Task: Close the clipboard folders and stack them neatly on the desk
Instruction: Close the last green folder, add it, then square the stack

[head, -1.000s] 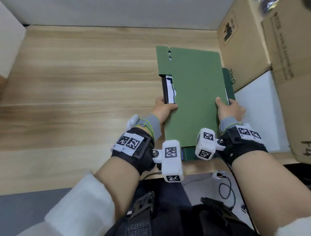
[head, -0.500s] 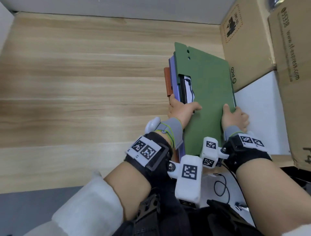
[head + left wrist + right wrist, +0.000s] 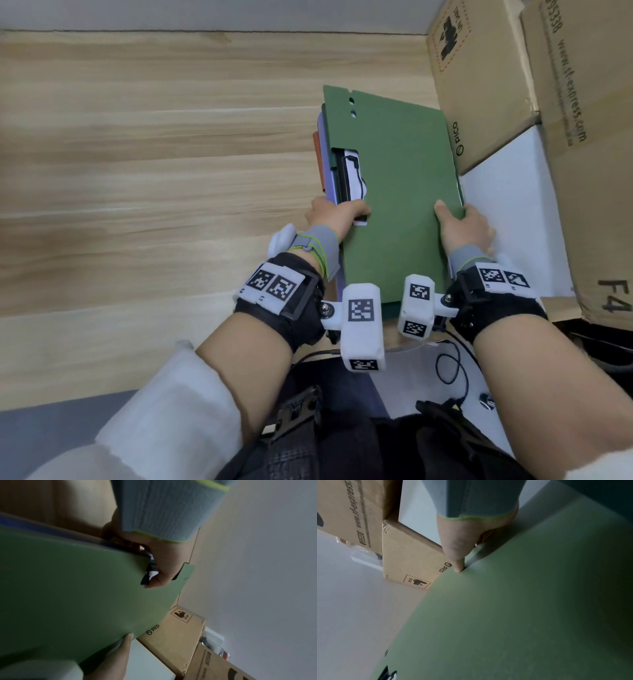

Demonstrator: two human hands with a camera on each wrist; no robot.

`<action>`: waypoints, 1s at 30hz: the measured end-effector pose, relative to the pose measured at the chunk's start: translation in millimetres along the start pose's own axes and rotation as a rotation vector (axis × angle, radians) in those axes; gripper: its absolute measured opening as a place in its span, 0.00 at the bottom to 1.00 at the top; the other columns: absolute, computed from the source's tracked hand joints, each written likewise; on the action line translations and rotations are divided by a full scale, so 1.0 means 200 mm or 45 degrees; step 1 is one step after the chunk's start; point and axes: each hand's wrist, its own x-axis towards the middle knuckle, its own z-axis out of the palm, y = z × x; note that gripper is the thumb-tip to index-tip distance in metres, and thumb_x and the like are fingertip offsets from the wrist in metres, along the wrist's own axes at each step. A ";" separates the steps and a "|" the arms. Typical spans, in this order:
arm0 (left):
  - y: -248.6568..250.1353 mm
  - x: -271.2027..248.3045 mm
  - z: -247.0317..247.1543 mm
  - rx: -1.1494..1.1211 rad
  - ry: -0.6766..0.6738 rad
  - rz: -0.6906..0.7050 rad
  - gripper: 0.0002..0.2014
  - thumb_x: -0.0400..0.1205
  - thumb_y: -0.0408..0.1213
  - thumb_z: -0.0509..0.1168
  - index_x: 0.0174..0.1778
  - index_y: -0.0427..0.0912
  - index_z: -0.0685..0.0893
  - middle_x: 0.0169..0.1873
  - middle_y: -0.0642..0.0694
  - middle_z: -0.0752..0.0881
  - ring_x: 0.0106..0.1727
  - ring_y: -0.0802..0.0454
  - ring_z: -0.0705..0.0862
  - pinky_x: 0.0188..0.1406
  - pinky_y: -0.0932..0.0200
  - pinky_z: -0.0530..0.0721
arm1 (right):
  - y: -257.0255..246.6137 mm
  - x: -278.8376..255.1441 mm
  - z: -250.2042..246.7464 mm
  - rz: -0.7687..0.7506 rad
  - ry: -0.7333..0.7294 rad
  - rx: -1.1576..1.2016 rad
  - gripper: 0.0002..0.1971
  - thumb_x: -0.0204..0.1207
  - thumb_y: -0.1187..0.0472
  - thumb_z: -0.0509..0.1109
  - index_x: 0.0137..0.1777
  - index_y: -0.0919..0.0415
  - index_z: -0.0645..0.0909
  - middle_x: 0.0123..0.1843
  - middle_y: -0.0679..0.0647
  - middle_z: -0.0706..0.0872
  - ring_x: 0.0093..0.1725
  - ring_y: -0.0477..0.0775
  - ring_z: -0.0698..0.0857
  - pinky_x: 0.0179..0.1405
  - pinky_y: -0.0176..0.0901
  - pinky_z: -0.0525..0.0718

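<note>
Gripping the green folder (image 3: pixel 397 192) by its edges, left hand (image 3: pixel 334 214) and right hand (image 3: pixel 462 228) curled round it

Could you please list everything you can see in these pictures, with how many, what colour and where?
green folder: one, green, on top of the pile at the right of the desk, held at both long sides
purple folder: one, purple, just under the green one, only its left edge showing
orange folder: one, orange-brown, lowest visible, edge sticking out left
desk: one, light wood
cardboard boxes: two, brown, far right, one printed PICO
white box: one, white, right of the pile
cable: one, black, below the desk edge
left hand: grips the pile's left edge
right hand: grips the green folder's right edge, thumb on top
</note>
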 end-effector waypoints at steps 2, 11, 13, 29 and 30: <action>-0.06 0.13 0.01 -0.059 -0.006 -0.041 0.56 0.43 0.50 0.75 0.72 0.38 0.71 0.65 0.38 0.82 0.64 0.38 0.84 0.63 0.40 0.83 | 0.00 0.00 0.00 -0.010 0.006 0.042 0.32 0.76 0.41 0.61 0.77 0.55 0.68 0.79 0.58 0.70 0.80 0.63 0.63 0.77 0.60 0.59; 0.08 0.07 -0.05 -0.195 -0.305 -0.048 0.32 0.61 0.37 0.79 0.62 0.29 0.85 0.48 0.34 0.89 0.42 0.40 0.87 0.53 0.39 0.88 | 0.01 0.03 0.01 0.055 0.021 0.289 0.39 0.64 0.30 0.61 0.71 0.53 0.76 0.72 0.55 0.79 0.75 0.63 0.72 0.75 0.62 0.68; 0.08 0.11 -0.07 -0.133 -0.248 0.006 0.47 0.47 0.41 0.84 0.64 0.29 0.82 0.50 0.34 0.90 0.45 0.39 0.89 0.52 0.34 0.88 | -0.01 0.04 0.03 0.079 0.029 0.387 0.39 0.60 0.29 0.60 0.65 0.54 0.81 0.67 0.56 0.84 0.71 0.64 0.77 0.72 0.59 0.73; 0.35 -0.01 -0.77 0.074 -0.148 0.841 0.38 0.47 0.36 0.79 0.54 0.36 0.75 0.33 0.54 0.83 0.32 0.61 0.83 0.32 0.66 0.82 | -0.65 -0.23 -0.05 -0.419 -0.300 1.362 0.42 0.58 0.32 0.74 0.67 0.59 0.76 0.67 0.51 0.82 0.69 0.54 0.80 0.72 0.57 0.78; 0.36 -0.01 -0.79 0.055 -0.151 0.856 0.36 0.48 0.34 0.79 0.52 0.36 0.74 0.31 0.56 0.84 0.30 0.62 0.83 0.31 0.68 0.82 | -0.67 -0.26 -0.07 -0.488 -0.328 1.435 0.36 0.59 0.33 0.75 0.62 0.55 0.78 0.62 0.49 0.84 0.65 0.52 0.82 0.69 0.53 0.80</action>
